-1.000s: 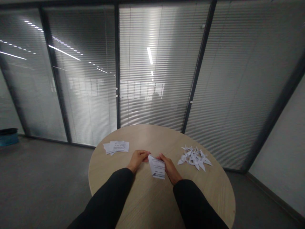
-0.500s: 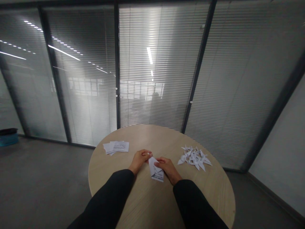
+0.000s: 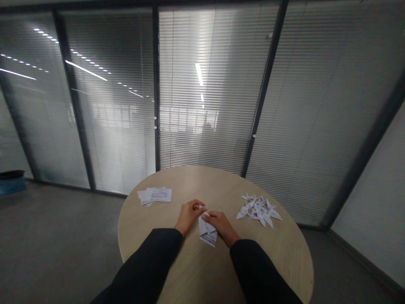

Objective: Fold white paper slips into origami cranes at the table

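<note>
A partly folded sheet of printed paper [image 3: 208, 237] lies between my hands at the middle of the round table. My left hand [image 3: 189, 215] pinches its far tip, thumb and fingers closed together. From the right, my right hand [image 3: 220, 223] grips the upper folded part, with its thumb and fingertips near the left ones. The lower part of the paper shows dark print and points toward me. Some of its folds are hidden under my fingers.
A pile of folded white paper cranes [image 3: 259, 210] sits on the table's right side. Several flat printed sheets [image 3: 155, 195] lie overlapping at the left. Behind the wooden table [image 3: 196, 175] stands a glass partition with blinds [image 3: 205, 143]. A blue bin [image 3: 12, 183] is on the floor far left.
My left hand has shifted slightly right along the paper's far tip, closer to my right hand. The paper has turned a little, its lower end now nearer me.
</note>
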Action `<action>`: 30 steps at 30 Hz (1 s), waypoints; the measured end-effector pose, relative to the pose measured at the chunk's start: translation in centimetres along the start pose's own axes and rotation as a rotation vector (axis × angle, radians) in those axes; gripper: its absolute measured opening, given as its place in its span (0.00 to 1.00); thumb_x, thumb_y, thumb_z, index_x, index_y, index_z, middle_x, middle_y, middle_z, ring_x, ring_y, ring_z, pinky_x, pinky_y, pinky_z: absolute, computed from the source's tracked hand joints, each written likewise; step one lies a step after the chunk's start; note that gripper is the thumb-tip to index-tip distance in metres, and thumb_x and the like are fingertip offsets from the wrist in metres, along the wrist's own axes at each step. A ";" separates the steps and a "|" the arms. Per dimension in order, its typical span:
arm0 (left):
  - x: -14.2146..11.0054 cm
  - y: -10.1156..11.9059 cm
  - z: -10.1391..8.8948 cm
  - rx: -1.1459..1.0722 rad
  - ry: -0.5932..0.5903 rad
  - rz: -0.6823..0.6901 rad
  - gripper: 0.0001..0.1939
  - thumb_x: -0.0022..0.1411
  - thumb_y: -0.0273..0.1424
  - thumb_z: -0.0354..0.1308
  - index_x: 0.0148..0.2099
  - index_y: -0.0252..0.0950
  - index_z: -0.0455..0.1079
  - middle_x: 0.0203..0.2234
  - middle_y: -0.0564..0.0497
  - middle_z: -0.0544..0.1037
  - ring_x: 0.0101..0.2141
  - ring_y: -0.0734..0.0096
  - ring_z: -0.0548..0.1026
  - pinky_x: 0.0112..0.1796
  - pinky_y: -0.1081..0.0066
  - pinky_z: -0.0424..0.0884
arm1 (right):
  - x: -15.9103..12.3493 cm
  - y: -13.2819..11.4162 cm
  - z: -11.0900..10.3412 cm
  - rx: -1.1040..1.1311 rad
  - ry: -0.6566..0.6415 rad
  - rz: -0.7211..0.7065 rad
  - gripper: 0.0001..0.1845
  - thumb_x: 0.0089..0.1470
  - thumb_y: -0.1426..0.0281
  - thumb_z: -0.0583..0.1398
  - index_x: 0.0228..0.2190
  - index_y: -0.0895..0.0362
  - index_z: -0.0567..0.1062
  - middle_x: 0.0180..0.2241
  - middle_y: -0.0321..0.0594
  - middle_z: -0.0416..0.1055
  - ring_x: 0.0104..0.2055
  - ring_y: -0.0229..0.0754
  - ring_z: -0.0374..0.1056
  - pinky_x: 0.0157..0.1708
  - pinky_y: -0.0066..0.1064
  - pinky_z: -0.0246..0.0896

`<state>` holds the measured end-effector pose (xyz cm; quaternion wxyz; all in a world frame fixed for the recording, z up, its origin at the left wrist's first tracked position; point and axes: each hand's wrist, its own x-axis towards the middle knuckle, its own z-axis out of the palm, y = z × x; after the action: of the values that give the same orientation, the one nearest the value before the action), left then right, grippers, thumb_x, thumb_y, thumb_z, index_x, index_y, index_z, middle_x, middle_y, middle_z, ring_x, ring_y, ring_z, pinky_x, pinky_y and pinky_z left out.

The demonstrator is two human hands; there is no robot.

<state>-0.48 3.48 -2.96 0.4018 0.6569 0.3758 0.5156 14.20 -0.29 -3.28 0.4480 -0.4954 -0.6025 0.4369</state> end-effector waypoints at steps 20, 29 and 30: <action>-0.1 0.5 0.3 -0.186 0.000 -0.099 0.22 0.47 0.47 0.59 0.27 0.30 0.72 0.20 0.45 0.77 0.21 0.71 0.72 0.23 0.74 0.63 | -0.4 -0.3 -0.3 0.125 -0.074 0.113 0.19 0.30 0.61 0.68 0.22 0.64 0.77 0.16 0.33 0.67 0.19 0.34 0.59 0.21 0.25 0.47; -0.4 0.9 0.1 -0.290 0.028 -0.171 0.39 0.50 0.42 0.59 0.61 0.28 0.56 0.18 0.51 0.76 0.17 0.74 0.70 0.20 0.77 0.61 | -0.8 -0.8 -0.3 0.084 -0.099 0.099 0.18 0.31 0.61 0.68 0.20 0.65 0.77 0.14 0.34 0.66 0.18 0.34 0.59 0.21 0.25 0.46; -0.5 1.0 0.1 -0.285 0.037 -0.172 0.39 0.51 0.40 0.58 0.62 0.29 0.54 0.17 0.52 0.76 0.16 0.75 0.70 0.19 0.77 0.61 | -0.8 -0.9 -0.2 0.076 -0.102 0.102 0.18 0.30 0.61 0.68 0.20 0.65 0.76 0.14 0.34 0.66 0.18 0.34 0.58 0.20 0.25 0.46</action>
<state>-0.42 2.66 -2.19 0.5267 0.5489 0.3609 0.5394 14.32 -1.17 -2.44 0.4126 -0.4850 -0.5815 0.5063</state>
